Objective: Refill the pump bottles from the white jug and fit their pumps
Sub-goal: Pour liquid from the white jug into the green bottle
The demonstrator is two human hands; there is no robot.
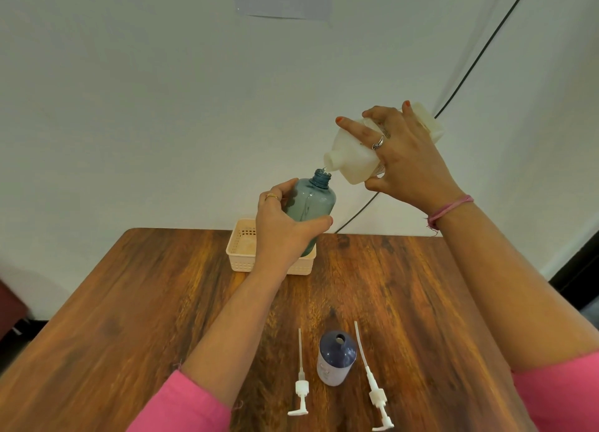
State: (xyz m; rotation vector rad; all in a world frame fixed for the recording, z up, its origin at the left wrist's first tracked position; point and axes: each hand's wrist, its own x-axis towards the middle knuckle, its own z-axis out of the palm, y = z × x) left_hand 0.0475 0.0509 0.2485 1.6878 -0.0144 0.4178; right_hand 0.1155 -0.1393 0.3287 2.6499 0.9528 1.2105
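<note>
Jug (356,159), white, is tipped spout-down in the right hand (408,159), fingers wrapped over its body, index finger lying straight along its shoulder; it's held in the air above the table's far edge. Table (129,302) is wood, w/ a cream basket (240,256) at the far edge. Teal bottle (311,204) is gripped round its body by the left hand (285,224), raised over the basket and leaning twd the jug, its open neck just under the spout. Dark bottle (335,357) stands uncapped near the near edge, btwn two loose pumps, left pump (300,386) and right pump (376,396).

Risks, as I judge: both vessels are held free in the air, so a small wobble could put liquid past the narrow neck into the basket or onto the wood. Overfilling is also likely, since fill level is hard to read thru the tint.

Room: middle of the table is free for setting the bottle down. Forearms pass over the pumps, so lowering carelessly could knock them or the dark bottle.
</note>
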